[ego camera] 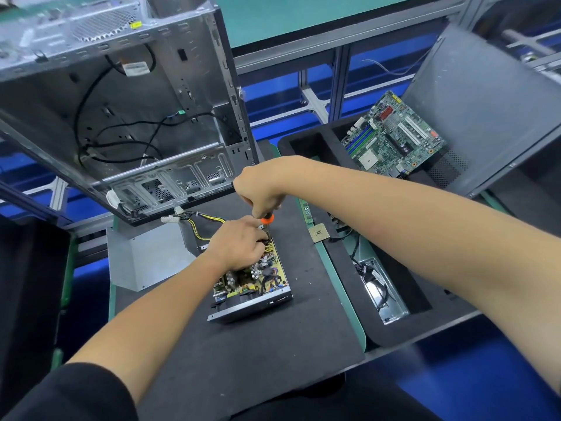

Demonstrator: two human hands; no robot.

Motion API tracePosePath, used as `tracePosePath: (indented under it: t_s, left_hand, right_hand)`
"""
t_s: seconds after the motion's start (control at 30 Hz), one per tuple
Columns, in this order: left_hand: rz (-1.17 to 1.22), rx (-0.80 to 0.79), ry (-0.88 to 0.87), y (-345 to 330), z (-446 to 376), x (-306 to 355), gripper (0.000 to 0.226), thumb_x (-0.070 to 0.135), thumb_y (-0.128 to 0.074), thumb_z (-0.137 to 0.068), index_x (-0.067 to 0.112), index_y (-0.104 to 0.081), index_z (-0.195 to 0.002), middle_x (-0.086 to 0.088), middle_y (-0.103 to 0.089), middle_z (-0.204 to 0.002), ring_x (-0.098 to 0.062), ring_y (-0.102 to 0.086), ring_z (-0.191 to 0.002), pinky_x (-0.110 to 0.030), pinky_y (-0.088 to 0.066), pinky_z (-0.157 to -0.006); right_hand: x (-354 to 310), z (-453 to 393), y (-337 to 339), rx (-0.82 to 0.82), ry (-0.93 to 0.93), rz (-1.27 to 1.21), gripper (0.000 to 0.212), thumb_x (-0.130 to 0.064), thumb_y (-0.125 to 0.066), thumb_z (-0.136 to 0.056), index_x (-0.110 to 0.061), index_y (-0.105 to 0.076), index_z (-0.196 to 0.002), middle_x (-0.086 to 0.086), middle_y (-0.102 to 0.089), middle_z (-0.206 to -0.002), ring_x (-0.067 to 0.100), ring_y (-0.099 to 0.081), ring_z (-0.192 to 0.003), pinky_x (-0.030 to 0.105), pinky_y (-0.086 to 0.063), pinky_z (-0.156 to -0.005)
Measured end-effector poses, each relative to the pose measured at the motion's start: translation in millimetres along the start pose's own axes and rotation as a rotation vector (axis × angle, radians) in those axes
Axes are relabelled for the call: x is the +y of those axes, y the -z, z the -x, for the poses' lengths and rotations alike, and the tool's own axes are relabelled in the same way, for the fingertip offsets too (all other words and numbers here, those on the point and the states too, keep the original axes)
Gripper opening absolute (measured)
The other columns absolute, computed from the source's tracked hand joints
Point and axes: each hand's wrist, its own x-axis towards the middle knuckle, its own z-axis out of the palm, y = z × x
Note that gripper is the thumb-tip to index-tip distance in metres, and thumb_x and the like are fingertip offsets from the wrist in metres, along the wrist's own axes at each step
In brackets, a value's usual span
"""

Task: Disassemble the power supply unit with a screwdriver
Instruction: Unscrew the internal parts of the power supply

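Right hand (258,194) up at centre frame, fist wrapped round the orange-and-black-handled screwdriver (267,221), shaft pointing straight down into the far end of the open power supply unit (252,281), a grey metal tray with a yellow circuit board bared, sitting mid-frame on the dark foam mat (243,354). Left hand (239,246) is down on the board just beside the shaft, fingers curled in among the wires; whether they pinch anything, I can't tell. This looks like the board-screw stage: the bent grey metal cover (142,256) already lies off to the left. The tip itself is hidden, so next it needs a square seat in the screw head and steady downward pressure while turning. Further out, the gutted silver computer case (121,101) fills upper left, a green motherboard (391,138) rests upper right.
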Motion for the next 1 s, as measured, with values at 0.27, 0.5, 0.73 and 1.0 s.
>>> tracePosePath:
  t_s: [0.27, 0.5, 0.73, 1.0]
  left_hand:
    - [0.005, 0.027, -0.007, -0.8, -0.5, -0.5, 0.050, 0.031, -0.028, -0.076, 0.024, -0.072, -0.098, 0.005, -0.061, -0.113, -0.021, -0.055, -0.099, -0.033, -0.045, -0.069]
    - [0.008, 0.019, -0.007, -5.4, -1.8, -3.9, 0.053, 0.031, -0.026, -0.075, 0.027, -0.071, -0.102, 0.002, -0.061, -0.109, -0.020, -0.053, -0.098, -0.033, -0.044, -0.067]
    - [0.054, 0.023, -0.018, -2.7, -1.9, -2.7, 0.053, 0.032, -0.026, -0.077, 0.028, -0.074, -0.100, 0.005, -0.062, -0.113, -0.019, -0.053, -0.104, -0.033, -0.044, -0.072]
    - [0.093, -0.012, -0.033, 1.2, -0.9, -1.8, 0.054, 0.031, -0.028, -0.076, 0.024, -0.074, -0.104, 0.004, -0.059, -0.119, -0.022, -0.051, -0.109, -0.035, -0.046, -0.082]
  right_hand:
    - [6.2, -4.6, -3.2, 0.012, 0.015, -0.040, 0.023, -0.016, -0.062, -0.079, -0.012, -0.058, -0.057, 0.005, -0.067, -0.056, 0.020, -0.067, -0.059, 0.028, -0.053, -0.056]
    - [21.4, -6.2, -1.1, -0.062, -0.038, -0.151, 0.022, -0.015, -0.058, -0.082, -0.009, -0.064, -0.062, 0.007, -0.069, -0.060, 0.021, -0.062, -0.060, 0.025, -0.047, -0.055]
    - [2.7, -11.1, -0.1, -0.045, 0.009, 0.004, 0.020, -0.016, -0.060, -0.080, -0.011, -0.056, -0.060, 0.005, -0.067, -0.056, 0.019, -0.061, -0.053, 0.026, -0.048, -0.052]
    - [-1.2, -9.6, 0.6, -0.087, 0.108, 0.274, 0.018, -0.015, -0.068, -0.079, -0.013, -0.071, -0.097, 0.004, -0.072, -0.096, 0.022, -0.066, -0.096, 0.031, -0.048, -0.065]
